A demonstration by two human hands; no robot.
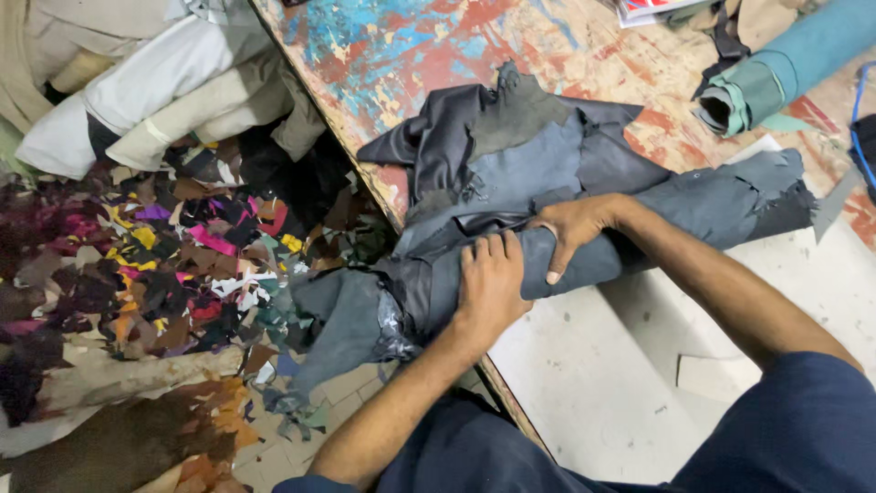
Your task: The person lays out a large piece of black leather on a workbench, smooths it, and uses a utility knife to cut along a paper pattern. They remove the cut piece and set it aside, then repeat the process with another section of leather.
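A long roll of dark grey leather [675, 215] lies across the near part of the table [593, 383], its left end hanging over the table edge. My left hand [490, 283] presses down on the roll near that edge, fingers closed over it. My right hand [572, 230] grips the roll just to the right, thumb pointing down the front. Behind the roll, loose dark grey leather pieces [511, 137] are spread flat on the table.
The paint-stained tabletop [411, 46] extends away. A teal rolled material [785, 68] lies at the far right. On the floor left are many coloured scraps [173, 265] and pale rolled hides [155, 82]. A small pale card piece [716, 376] rests on the table near me.
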